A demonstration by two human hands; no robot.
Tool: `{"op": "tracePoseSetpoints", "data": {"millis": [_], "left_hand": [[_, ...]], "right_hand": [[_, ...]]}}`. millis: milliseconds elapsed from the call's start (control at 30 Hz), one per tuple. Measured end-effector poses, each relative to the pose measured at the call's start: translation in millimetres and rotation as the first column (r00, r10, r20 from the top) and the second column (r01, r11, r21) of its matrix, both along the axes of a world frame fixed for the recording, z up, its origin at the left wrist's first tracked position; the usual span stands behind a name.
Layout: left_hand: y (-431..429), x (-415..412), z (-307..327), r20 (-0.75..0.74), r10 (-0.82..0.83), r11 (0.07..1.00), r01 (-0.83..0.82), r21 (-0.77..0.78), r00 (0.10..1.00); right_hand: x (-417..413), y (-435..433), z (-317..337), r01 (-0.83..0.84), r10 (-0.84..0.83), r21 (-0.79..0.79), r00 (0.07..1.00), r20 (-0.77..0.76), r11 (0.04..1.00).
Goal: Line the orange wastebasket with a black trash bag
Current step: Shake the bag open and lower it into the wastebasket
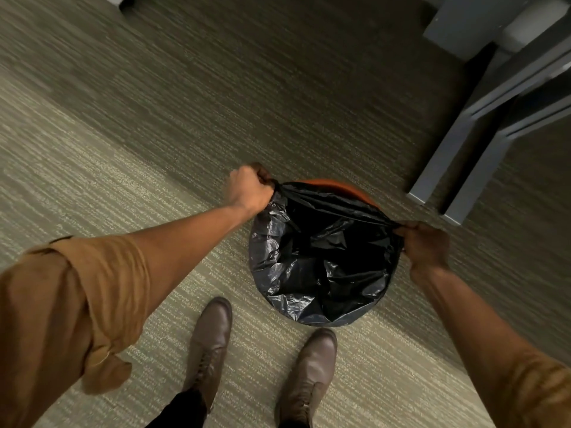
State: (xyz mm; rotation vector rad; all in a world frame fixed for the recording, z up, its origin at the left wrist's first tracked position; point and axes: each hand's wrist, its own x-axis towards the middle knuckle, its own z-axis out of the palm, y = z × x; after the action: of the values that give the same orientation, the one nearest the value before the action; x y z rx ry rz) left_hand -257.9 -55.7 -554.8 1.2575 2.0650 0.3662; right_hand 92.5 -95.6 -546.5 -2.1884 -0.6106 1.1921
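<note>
The orange wastebasket (pixel 340 186) stands on the carpet in front of my feet; only its far rim shows. A black trash bag (pixel 321 257) sits in it, folded over the near and left rim, its mouth stretched taut across the far side. My left hand (pixel 247 188) is a fist gripping the bag's edge at the basket's upper left. At the right side my right hand (pixel 425 245) pinches the bag's edge. The basket's walls and inside are hidden by the bag.
Grey table legs (pixel 457 168) and a frame stand close to the basket's upper right. Brown boots (pixel 210 344) are planted just below the basket. Striped carpet (pixel 154 118) spreads to the left and beyond.
</note>
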Motion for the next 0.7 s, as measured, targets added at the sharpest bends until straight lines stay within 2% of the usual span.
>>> {"op": "tracePoseSetpoints", "data": {"millis": [100, 200, 333, 500, 633, 700], "left_hand": [[7, 5, 3, 0.049, -0.011, 0.999, 0.009, 0.043, 0.999], [11, 9, 3, 0.038, -0.035, 0.996, 0.032, 0.077, 0.999], [16, 8, -5, 0.085, 0.000, 1.000, -0.001, 0.014, 0.996], [17, 13, -13, 0.180, -0.051, 0.998, 0.058, -0.031, 0.982], [20, 18, -22, 0.265, 0.164, 0.981, -0.130, -0.142, 0.950], [23, 18, -25, 0.266, 0.217, 0.964, -0.163, -0.209, 0.939]], "right_hand": [[-7, 11, 3, -0.055, 0.052, 0.041, 0.997, 0.057, 0.998], [-11, 21, 4, -0.087, 0.084, 0.070, 0.996, 0.039, 0.994], [-13, 29, -2, -0.073, 0.078, 0.079, 0.995, -0.065, 0.994], [-6, 35, -14, -0.076, 0.077, 0.028, 0.997, -0.026, 0.997], [-4, 42, -23, -0.096, 0.095, -0.052, 0.995, -0.016, 0.994], [-6, 44, -30, -0.118, 0.116, -0.093, 0.993, -0.023, 0.989]]}}
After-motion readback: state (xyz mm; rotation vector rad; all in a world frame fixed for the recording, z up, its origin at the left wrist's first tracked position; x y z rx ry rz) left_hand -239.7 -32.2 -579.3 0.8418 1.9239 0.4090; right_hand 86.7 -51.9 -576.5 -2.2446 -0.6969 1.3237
